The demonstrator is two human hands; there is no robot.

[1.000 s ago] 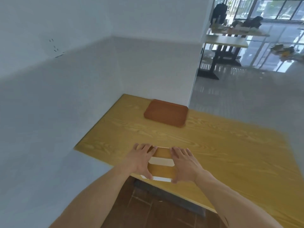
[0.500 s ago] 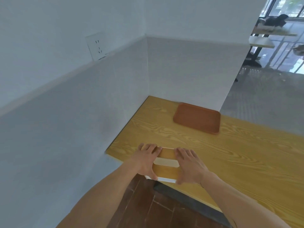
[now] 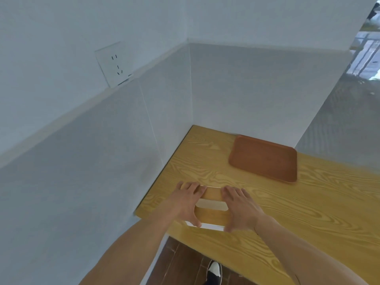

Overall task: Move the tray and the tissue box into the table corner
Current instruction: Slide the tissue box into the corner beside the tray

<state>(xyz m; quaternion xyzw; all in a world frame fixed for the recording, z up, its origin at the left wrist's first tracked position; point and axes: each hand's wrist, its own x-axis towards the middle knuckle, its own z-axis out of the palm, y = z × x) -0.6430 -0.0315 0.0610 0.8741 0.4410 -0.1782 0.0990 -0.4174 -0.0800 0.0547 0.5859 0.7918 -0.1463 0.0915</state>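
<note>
The tissue box [image 3: 211, 210], wood-topped with white sides and a pale slot across the lid, rests near the table's front left edge. My left hand [image 3: 186, 202] grips its left end and my right hand [image 3: 240, 208] grips its right end, fingers laid over the top. A brown rectangular tray [image 3: 265, 159] lies flat farther back, against the rear wall and a little to the right of the table corner [image 3: 194, 128]. The corner spot itself is bare wood.
The yellow wood-grain table [image 3: 308, 212] meets white walls on its left and rear sides. A wall socket [image 3: 115, 64] sits high on the left wall. A shoe [image 3: 213, 272] shows on the dark floor below the front edge.
The view has swung left and closer to the corner. Both hands still hold the tissue box, which now lies nearer the left wall. The tray has not moved.
</note>
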